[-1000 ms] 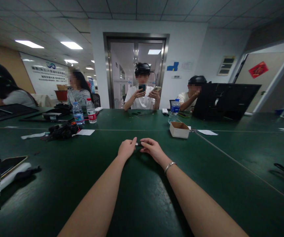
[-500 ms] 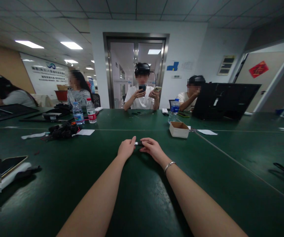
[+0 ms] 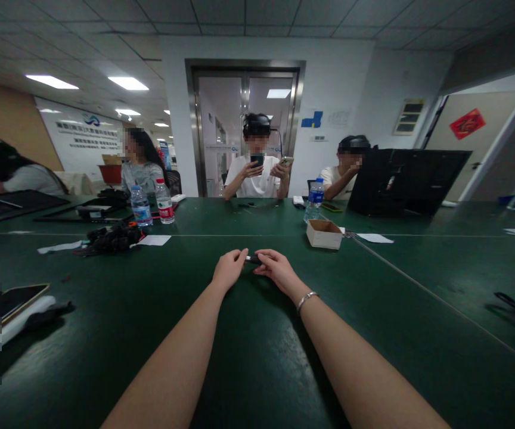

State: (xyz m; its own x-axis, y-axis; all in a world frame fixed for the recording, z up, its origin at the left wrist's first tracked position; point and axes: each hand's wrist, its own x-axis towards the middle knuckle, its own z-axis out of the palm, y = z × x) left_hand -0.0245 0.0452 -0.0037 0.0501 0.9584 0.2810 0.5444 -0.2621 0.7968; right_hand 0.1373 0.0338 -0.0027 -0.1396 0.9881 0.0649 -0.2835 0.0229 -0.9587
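Observation:
My left hand [image 3: 229, 269] and my right hand [image 3: 276, 269] rest together on the dark green table [image 3: 257, 357], fingers curled inward. Between their fingertips sits a small object with a silvery end and a dark body [image 3: 253, 259]; both hands pinch it, one at each end. It is too small to name. A thin bracelet [image 3: 307, 300] circles my right wrist.
A small open cardboard box [image 3: 324, 233] stands beyond my right hand. Two water bottles [image 3: 142, 206] and a black tangle of gear [image 3: 113, 236] lie far left, a phone [image 3: 19, 297] near left, scissors [image 3: 514, 304] at right. Several people sit across the table; a black laptop [image 3: 407, 182] faces away.

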